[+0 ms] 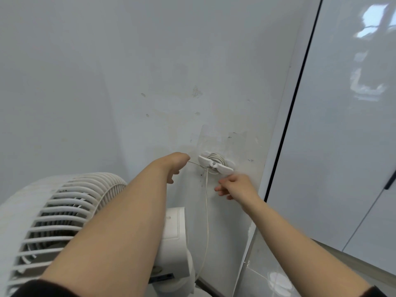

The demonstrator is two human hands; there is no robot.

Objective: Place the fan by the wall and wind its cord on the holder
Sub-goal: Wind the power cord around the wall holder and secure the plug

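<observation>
while the left hand [174, 165] pinches the cord [206, 211] and pulls a short run of it taut, the holder [215, 165] sits just to the right of those fingers, fixed on the wall [150, 82]. several turns lie wound on it. the taut run goes nearly level from the left fingers to the holder. a second run drops almost straight down from the holder, passing left of the right fingers, toward the fan [64, 221], which stands by the wall below the left forearm. the right hand [234, 187] hovers just under the holder, fingers loose and spread, gripping nothing that shows, though it is blurred. the holder's long axis runs left to right, dipping to the right, so i judge the next loop must clear its wings. the right hand is nearer the holder, but the left has the cord. whether the plug is in the left palm i cannot tell.
</observation>
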